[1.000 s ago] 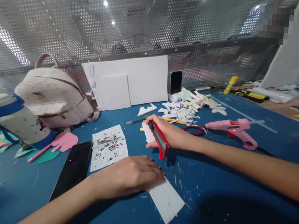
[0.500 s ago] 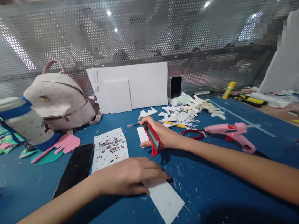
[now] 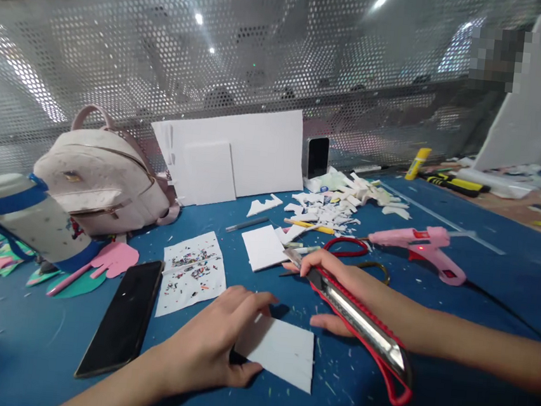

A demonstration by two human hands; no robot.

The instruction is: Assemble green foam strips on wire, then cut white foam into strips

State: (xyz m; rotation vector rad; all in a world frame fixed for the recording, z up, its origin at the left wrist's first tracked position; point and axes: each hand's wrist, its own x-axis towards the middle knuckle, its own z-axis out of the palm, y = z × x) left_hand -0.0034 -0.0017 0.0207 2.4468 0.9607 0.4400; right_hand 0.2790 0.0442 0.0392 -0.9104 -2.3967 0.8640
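My right hand (image 3: pixel 358 288) is closed round a red box cutter (image 3: pixel 359 320), its blade pointing up and left. The thumb is held apart below it. At the lower middle, my left hand (image 3: pixel 224 336) grips the left end of a white foam board piece (image 3: pixel 285 351), thumb at its near edge and fingers over the far edge. A small white square (image 3: pixel 263 247) lies just beyond, left of the blade tip. Left of it is a white sheet (image 3: pixel 194 272) strewn with coloured bits.
A black phone (image 3: pixel 123 319) lies left of my left hand. Behind are a bottle (image 3: pixel 34 218), backpack (image 3: pixel 105 181), leaning white board (image 3: pixel 270 152) and white scraps (image 3: pixel 332 202). A pink glue gun (image 3: pixel 420 243), with its cable, and scissors (image 3: pixel 347 245) lie beyond my right hand.
My right hand has come nearer and to the right with the cutter, uncovering the white square. The board piece under my left hand has turned and moved slightly.
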